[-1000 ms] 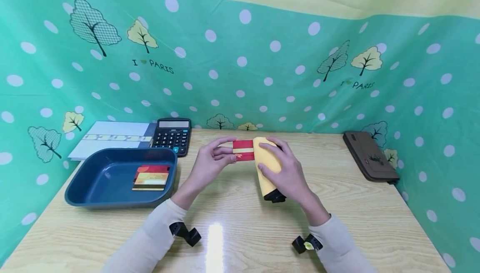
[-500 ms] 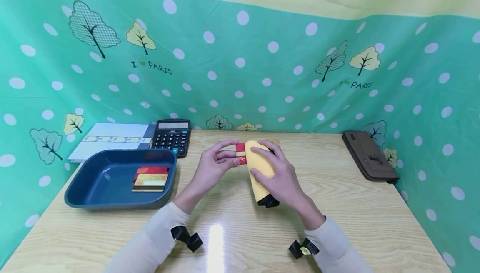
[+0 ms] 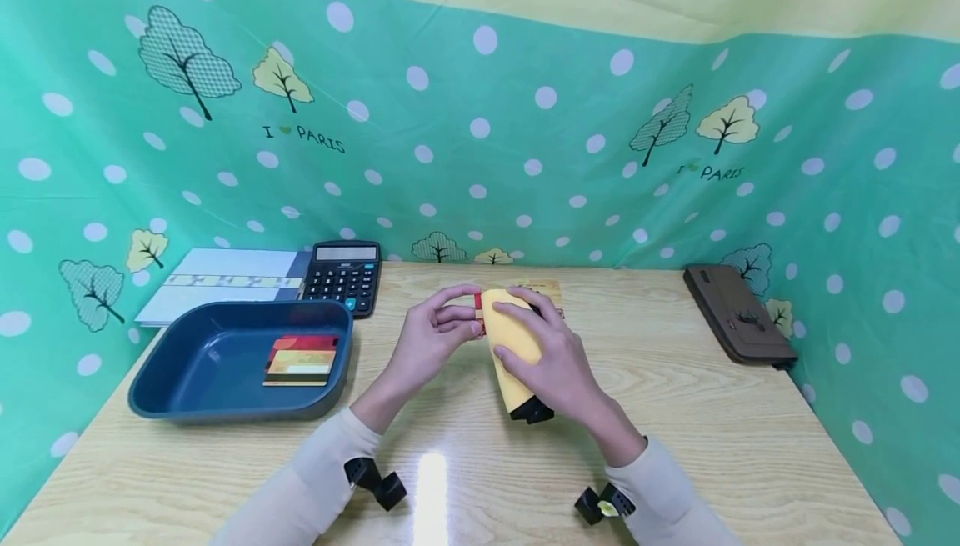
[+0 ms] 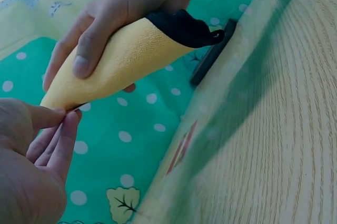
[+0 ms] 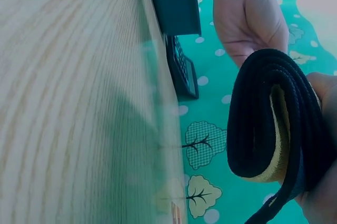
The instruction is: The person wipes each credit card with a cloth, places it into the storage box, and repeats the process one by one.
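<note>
A folded yellow cloth (image 3: 512, 346) with a black edge is gripped in my right hand (image 3: 558, 354), its thumb and fingers on either side. The left hand (image 3: 431, 333) pinches the end of a red card (image 3: 478, 304). Only a narrow strip of that card shows; the cloth covers the rest. From the left wrist view, the thumb and fingers of the left hand (image 4: 39, 155) meet right at the tip of the cloth (image 4: 124, 58). The cloth's rolled black layers (image 5: 263, 113) face the right wrist camera.
At left a blue tray (image 3: 217, 414) holds a red card (image 3: 311, 342) and a gold card (image 3: 300, 363). Behind it are a calculator (image 3: 343, 275) and a white folder (image 3: 225, 267). Another gold card (image 3: 546, 288) lies behind the right hand. A brown case (image 3: 738, 313) lies far right.
The right hand and cloth have moved left over the red card, toward the left hand, covering most of it. The gold card behind has come into view. The left hand has hardly moved.
</note>
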`<state>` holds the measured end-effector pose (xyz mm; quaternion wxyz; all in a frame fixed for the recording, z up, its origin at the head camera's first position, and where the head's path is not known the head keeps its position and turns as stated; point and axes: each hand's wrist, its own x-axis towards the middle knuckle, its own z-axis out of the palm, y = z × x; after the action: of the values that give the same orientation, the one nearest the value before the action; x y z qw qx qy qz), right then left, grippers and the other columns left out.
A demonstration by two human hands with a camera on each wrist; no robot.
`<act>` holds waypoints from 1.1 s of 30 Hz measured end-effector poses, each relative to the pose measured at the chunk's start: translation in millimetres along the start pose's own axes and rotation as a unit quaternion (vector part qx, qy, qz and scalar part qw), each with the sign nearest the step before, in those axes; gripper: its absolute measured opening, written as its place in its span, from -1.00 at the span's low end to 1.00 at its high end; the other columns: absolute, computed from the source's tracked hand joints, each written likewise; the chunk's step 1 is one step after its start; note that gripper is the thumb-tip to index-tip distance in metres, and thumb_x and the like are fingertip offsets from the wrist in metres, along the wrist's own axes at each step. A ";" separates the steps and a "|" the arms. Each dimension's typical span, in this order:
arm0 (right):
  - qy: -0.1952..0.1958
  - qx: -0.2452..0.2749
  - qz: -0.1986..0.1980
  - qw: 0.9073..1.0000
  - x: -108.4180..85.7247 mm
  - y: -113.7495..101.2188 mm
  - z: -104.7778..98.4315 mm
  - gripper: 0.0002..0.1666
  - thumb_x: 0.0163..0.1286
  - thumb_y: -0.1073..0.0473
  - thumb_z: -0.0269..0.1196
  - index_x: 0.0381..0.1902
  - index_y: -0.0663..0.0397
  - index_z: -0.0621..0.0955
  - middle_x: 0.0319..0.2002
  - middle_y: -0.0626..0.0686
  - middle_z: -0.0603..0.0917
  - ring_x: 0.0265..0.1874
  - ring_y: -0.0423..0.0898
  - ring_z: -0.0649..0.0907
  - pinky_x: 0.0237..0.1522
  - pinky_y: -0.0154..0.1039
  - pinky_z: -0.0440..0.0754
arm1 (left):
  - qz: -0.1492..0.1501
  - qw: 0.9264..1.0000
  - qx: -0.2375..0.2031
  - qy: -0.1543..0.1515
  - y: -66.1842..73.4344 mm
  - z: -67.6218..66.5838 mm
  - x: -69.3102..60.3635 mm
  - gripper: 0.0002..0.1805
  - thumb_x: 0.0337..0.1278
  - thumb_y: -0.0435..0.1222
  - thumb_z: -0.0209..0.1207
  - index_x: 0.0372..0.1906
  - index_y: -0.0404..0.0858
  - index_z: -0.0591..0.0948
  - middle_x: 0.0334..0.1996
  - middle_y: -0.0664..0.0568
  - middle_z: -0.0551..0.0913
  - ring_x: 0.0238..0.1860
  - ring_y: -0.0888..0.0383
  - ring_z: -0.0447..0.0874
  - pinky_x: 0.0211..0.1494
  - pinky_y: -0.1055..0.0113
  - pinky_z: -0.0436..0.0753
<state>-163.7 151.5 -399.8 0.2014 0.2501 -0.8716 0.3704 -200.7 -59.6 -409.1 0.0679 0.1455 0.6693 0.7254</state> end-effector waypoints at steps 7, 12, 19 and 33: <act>0.006 -0.003 0.002 1.000 1.4 0.8 -3.7 -0.35 0.26 0.16 0.50 0.32 -0.18 0.61 0.44 0.01 0.48 0.00 -0.03 0.69 -0.28 -0.33 0.60 | 0.010 1.000 0.013 -0.002 2.0 -0.4 -1.4 -0.49 0.30 -0.50 0.28 0.32 -0.22 0.55 -0.01 -0.30 0.76 -0.10 0.14 0.84 0.08 0.21 0.83; 0.013 -0.006 0.020 1.000 3.0 4.3 -8.3 -0.33 0.26 0.15 0.50 0.33 -0.24 0.61 0.44 -0.01 0.47 0.02 -0.04 0.67 -0.24 -0.29 0.64 | 0.008 1.000 0.023 0.004 4.6 -1.7 -1.8 -0.50 0.28 -0.48 0.30 0.29 -0.15 0.57 -0.02 -0.27 0.77 -0.11 0.13 0.84 0.08 0.17 0.83; 0.026 -0.007 0.044 0.999 5.3 12.4 -15.5 -0.31 0.26 0.16 0.51 0.34 -0.29 0.59 0.44 -0.01 0.47 0.14 0.01 0.66 -0.15 -0.18 0.65 | 0.009 1.000 0.019 0.006 6.7 -4.9 -1.1 -0.47 0.24 -0.51 0.31 0.29 -0.15 0.57 -0.04 -0.27 0.77 -0.14 0.15 0.83 0.07 0.28 0.83; 0.056 -0.009 0.054 0.997 9.0 26.0 -29.2 -0.33 0.25 0.20 0.50 0.32 -0.15 0.62 0.43 0.00 0.47 0.29 0.06 0.60 -0.08 -0.07 0.68 | -0.007 1.000 0.013 0.028 11.0 -12.0 0.6 -0.47 0.29 -0.46 0.29 0.34 -0.16 0.55 -0.06 -0.19 0.78 -0.15 0.18 0.84 0.09 0.23 0.83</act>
<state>-181.2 186.3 -390.3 0.2319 0.1803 -0.8742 0.3866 -203.8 -71.8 -398.9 0.0521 0.1218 0.6810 0.7203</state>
